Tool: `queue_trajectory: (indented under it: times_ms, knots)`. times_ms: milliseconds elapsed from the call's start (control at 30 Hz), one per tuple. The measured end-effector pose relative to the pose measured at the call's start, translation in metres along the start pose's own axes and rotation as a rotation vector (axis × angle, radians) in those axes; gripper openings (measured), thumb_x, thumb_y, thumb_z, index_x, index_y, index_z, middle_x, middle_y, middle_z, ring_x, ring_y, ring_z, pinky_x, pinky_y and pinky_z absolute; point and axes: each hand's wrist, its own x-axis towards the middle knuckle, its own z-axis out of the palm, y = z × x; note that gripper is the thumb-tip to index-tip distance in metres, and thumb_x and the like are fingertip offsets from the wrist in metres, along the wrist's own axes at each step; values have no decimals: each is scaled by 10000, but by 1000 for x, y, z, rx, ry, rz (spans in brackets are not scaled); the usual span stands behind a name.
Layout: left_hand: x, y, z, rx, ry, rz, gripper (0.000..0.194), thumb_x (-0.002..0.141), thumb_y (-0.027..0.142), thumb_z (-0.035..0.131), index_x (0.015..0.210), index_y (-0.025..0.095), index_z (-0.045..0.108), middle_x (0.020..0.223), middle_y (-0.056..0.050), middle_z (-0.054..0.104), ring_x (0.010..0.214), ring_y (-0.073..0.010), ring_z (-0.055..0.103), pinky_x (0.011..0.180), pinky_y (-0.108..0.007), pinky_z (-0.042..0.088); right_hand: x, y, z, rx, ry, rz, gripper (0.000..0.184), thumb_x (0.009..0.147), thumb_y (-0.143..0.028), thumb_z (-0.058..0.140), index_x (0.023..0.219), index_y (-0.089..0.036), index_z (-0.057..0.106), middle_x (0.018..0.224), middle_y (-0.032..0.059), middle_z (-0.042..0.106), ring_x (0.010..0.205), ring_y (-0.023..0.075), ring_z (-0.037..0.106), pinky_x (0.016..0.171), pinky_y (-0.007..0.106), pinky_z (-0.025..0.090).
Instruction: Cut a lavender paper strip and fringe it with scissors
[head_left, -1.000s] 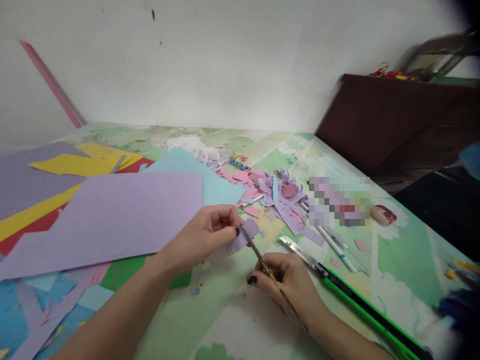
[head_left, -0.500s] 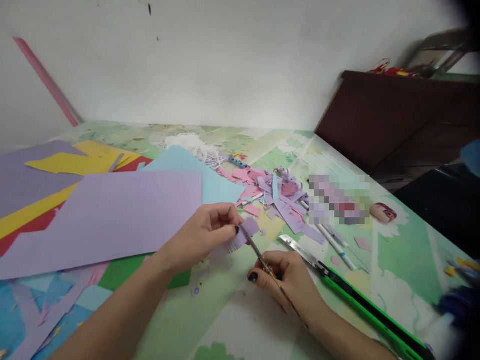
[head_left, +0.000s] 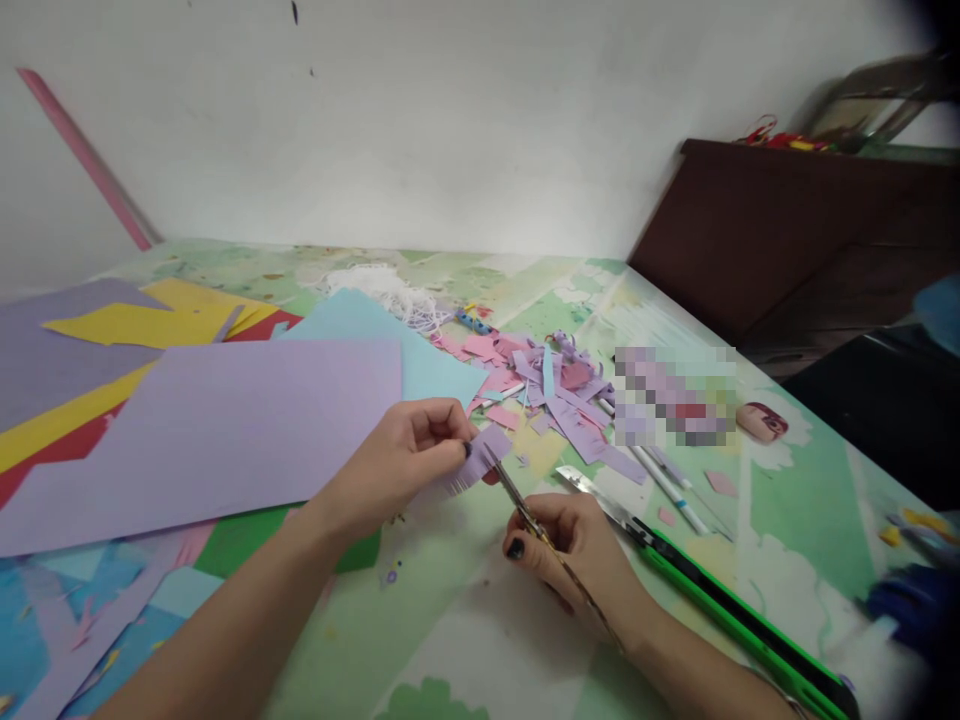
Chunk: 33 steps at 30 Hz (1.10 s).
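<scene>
Between thumb and fingers, my left hand (head_left: 424, 445) pinches a small purple paper strip (head_left: 480, 460) whose lower edge is cut into a fine fringe. My right hand (head_left: 574, 555) is closed around a pair of scissors (head_left: 536, 525), gold-coloured at the handles. The blade tips meet the strip just right of my left fingertips. Below my left forearm and beyond it lies a large purple paper sheet (head_left: 262, 430). A green box cutter (head_left: 720, 600) with its blade out rests right beside my right hand.
Purple and pink paper scraps (head_left: 555, 380) are heaped beyond my hands, near white string (head_left: 382, 295) and a light blue sheet (head_left: 375, 325). White pens (head_left: 671, 490) and an eraser-like red and beige piece (head_left: 761, 422) lie to the right. A dark cabinet (head_left: 787, 240) stands behind.
The scissors have drawn back slightly to the right and down from the strip, with my right hand. More of the strip shows beside my left fingertips. The view has shifted slightly.
</scene>
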Motion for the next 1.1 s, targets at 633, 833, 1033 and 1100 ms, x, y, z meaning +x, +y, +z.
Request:
queue_trajectory:
  times_ms: [633,833,1033,1100]
  knots:
    - [0,0,2,44,-8,38,87,727,116,490,658,167,477,634,44,482,516,-57,405,462,-171,290,-1,-3,1,-7,22,44,425,631,-512,716,571,-152,497,441,-79,289,379,40,234,352,198,143]
    - [0,0,3,28,-20,42,91,730,108,487,663,168,477,647,37,519,534,-63,434,473,-173,305,-1,-4,1,-39,34,55,440,624,-534,711,565,-154,498,439,-78,264,394,47,215,362,206,129]
    - [0,-1,2,43,-18,34,83,731,122,493,666,172,481,663,30,550,546,-74,452,476,-179,314,1,-4,2,-84,52,31,449,626,-544,705,546,-156,494,451,-72,258,421,57,220,383,214,137]
    - [1,-2,2,39,-25,37,76,733,126,490,675,175,484,675,26,563,564,-81,477,490,-184,326,1,-4,1,-96,62,28,455,619,-550,706,542,-153,498,459,-68,267,431,60,232,394,217,146]
